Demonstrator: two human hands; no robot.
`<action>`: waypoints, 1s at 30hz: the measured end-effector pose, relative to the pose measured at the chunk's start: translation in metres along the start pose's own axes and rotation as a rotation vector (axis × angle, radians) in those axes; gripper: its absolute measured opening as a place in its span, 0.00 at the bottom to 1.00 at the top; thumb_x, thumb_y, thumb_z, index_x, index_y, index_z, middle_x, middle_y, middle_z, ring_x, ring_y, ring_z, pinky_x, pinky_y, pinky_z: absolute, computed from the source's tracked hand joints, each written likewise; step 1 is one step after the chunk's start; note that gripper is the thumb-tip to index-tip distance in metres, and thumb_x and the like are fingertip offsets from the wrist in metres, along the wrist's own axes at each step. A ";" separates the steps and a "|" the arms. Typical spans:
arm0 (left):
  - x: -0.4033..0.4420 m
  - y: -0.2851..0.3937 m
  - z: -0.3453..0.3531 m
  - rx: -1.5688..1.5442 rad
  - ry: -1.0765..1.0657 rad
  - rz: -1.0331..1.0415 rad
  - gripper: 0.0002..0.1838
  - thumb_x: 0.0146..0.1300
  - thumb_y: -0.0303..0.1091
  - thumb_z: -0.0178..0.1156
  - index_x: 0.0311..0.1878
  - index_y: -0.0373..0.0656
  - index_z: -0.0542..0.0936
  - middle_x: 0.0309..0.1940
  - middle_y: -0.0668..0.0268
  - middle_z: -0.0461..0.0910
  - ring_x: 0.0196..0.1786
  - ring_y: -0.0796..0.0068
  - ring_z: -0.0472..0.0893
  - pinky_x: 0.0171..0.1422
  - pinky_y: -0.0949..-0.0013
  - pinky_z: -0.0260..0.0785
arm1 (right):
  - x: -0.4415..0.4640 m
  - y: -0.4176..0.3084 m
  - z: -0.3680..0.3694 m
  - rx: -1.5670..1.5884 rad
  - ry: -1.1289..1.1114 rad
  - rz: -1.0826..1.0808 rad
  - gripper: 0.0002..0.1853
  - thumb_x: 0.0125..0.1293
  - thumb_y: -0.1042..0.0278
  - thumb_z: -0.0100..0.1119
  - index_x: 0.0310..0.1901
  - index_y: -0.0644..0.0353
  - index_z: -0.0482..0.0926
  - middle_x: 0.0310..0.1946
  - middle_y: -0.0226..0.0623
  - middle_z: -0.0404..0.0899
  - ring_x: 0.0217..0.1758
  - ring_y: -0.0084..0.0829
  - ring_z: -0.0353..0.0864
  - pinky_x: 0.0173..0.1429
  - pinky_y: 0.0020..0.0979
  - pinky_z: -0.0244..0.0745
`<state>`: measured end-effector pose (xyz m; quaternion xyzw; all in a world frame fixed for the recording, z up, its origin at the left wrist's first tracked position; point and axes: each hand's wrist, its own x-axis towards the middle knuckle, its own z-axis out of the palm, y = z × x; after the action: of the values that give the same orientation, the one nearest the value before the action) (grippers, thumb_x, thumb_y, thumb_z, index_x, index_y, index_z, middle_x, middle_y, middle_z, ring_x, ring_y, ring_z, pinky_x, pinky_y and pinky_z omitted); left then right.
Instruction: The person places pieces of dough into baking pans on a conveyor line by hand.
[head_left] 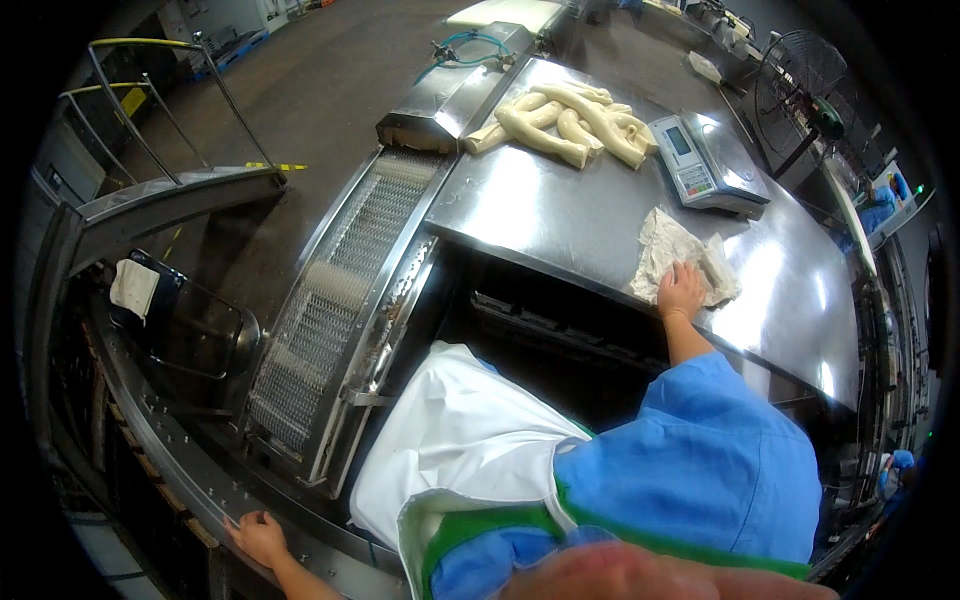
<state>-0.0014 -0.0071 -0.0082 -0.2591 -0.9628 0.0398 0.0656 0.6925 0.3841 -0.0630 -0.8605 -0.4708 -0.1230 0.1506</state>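
A crumpled off-white cloth (pixel 668 245) lies near the front edge of the steel table (pixel 520 200). My right hand (pixel 682 290) rests on the cloth's lower part, fingers apart and pointing away from me. At the lower left, my left hand (pixel 259 538) touches the metal rail (pixel 215 490), its fingers loosely spread and nothing in them. Several pale, thick dough-like ropes (pixel 570 120) are piled at the table's far side. Right of them stands a digital scale (pixel 705 165), beyond the cloth.
A mesh conveyor (pixel 345 280) runs along the table's left side, under a steel housing (pixel 455 90). A chair (pixel 190 320) with a cloth stands left. Yellow-topped railings (pixel 145 42) are at upper left, a fan (pixel 810 90) at upper right. People in blue are at the far right.
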 end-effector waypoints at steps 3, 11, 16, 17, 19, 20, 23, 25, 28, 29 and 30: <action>0.001 -0.005 0.008 -0.022 0.063 0.014 0.07 0.50 0.32 0.64 0.33 0.42 0.84 0.45 0.63 0.81 0.70 0.56 0.58 0.70 0.58 0.55 | 0.001 0.001 0.002 -0.004 0.002 0.000 0.21 0.64 0.52 0.48 0.57 0.42 0.75 0.65 0.29 0.67 0.71 0.35 0.59 0.70 0.46 0.51; 0.000 0.001 0.001 0.018 0.006 -0.030 0.08 0.54 0.34 0.63 0.35 0.43 0.84 0.48 0.65 0.80 0.71 0.58 0.57 0.70 0.55 0.55 | 0.001 0.001 -0.002 0.004 -0.020 -0.011 0.21 0.63 0.52 0.48 0.57 0.42 0.75 0.65 0.29 0.67 0.70 0.35 0.60 0.70 0.46 0.52; 0.001 0.000 0.003 0.035 -0.011 -0.037 0.08 0.54 0.34 0.63 0.35 0.44 0.84 0.49 0.66 0.80 0.72 0.59 0.56 0.70 0.56 0.54 | 0.001 0.001 -0.001 -0.010 -0.002 -0.014 0.21 0.63 0.52 0.48 0.57 0.42 0.76 0.65 0.29 0.68 0.70 0.35 0.60 0.69 0.46 0.53; 0.001 0.000 0.003 0.035 -0.011 -0.037 0.08 0.54 0.34 0.63 0.35 0.44 0.84 0.49 0.66 0.80 0.72 0.59 0.56 0.70 0.56 0.54 | 0.001 0.002 0.000 -0.010 -0.002 -0.014 0.21 0.63 0.52 0.48 0.57 0.42 0.76 0.65 0.29 0.68 0.70 0.35 0.60 0.69 0.46 0.53; 0.001 0.000 0.002 0.027 -0.026 -0.045 0.08 0.54 0.34 0.63 0.36 0.44 0.84 0.49 0.67 0.79 0.72 0.59 0.56 0.71 0.56 0.54 | 0.001 0.003 0.002 -0.017 0.006 -0.021 0.20 0.63 0.52 0.48 0.56 0.42 0.76 0.65 0.29 0.68 0.71 0.35 0.60 0.69 0.46 0.53; 0.001 0.000 0.001 0.027 -0.026 -0.045 0.08 0.54 0.34 0.63 0.36 0.44 0.84 0.49 0.67 0.79 0.72 0.59 0.56 0.71 0.56 0.54 | 0.001 0.003 0.002 -0.017 0.006 -0.021 0.20 0.63 0.52 0.48 0.56 0.42 0.76 0.65 0.29 0.68 0.71 0.35 0.60 0.69 0.46 0.53; 0.002 0.000 0.001 0.011 -0.034 -0.047 0.08 0.54 0.34 0.63 0.36 0.45 0.84 0.49 0.67 0.79 0.72 0.59 0.55 0.71 0.56 0.54 | 0.001 0.003 0.002 -0.020 0.009 -0.022 0.20 0.63 0.53 0.48 0.56 0.42 0.76 0.65 0.29 0.68 0.70 0.35 0.60 0.69 0.45 0.53; 0.001 0.001 0.002 0.029 -0.026 -0.064 0.07 0.54 0.34 0.63 0.36 0.45 0.84 0.49 0.67 0.79 0.72 0.59 0.56 0.71 0.56 0.54 | 0.001 0.002 0.002 -0.015 0.021 -0.017 0.20 0.63 0.53 0.49 0.56 0.42 0.76 0.64 0.29 0.68 0.70 0.35 0.60 0.69 0.45 0.54; 0.000 0.003 -0.003 0.040 -0.031 -0.044 0.07 0.54 0.34 0.63 0.36 0.45 0.84 0.49 0.67 0.79 0.72 0.59 0.56 0.71 0.56 0.54 | 0.001 0.003 0.003 -0.010 0.029 -0.029 0.20 0.63 0.53 0.49 0.56 0.43 0.76 0.64 0.29 0.68 0.70 0.35 0.60 0.69 0.45 0.54; 0.000 0.003 -0.003 0.040 -0.031 -0.044 0.07 0.54 0.34 0.63 0.36 0.45 0.84 0.49 0.67 0.79 0.72 0.59 0.56 0.71 0.56 0.54 | 0.001 0.003 0.003 -0.010 0.030 -0.029 0.20 0.63 0.53 0.49 0.56 0.43 0.76 0.64 0.29 0.68 0.70 0.35 0.60 0.69 0.45 0.54; 0.000 0.003 -0.002 0.028 -0.029 -0.046 0.07 0.54 0.34 0.63 0.36 0.45 0.84 0.49 0.67 0.79 0.72 0.59 0.56 0.71 0.56 0.54 | 0.001 0.003 0.004 -0.007 0.034 -0.030 0.20 0.63 0.53 0.49 0.56 0.43 0.76 0.64 0.29 0.68 0.70 0.35 0.60 0.69 0.44 0.54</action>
<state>-0.0003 -0.0046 -0.0065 -0.2354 -0.9687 0.0555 0.0561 0.6960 0.3847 -0.0664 -0.8518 -0.4805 -0.1416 0.1537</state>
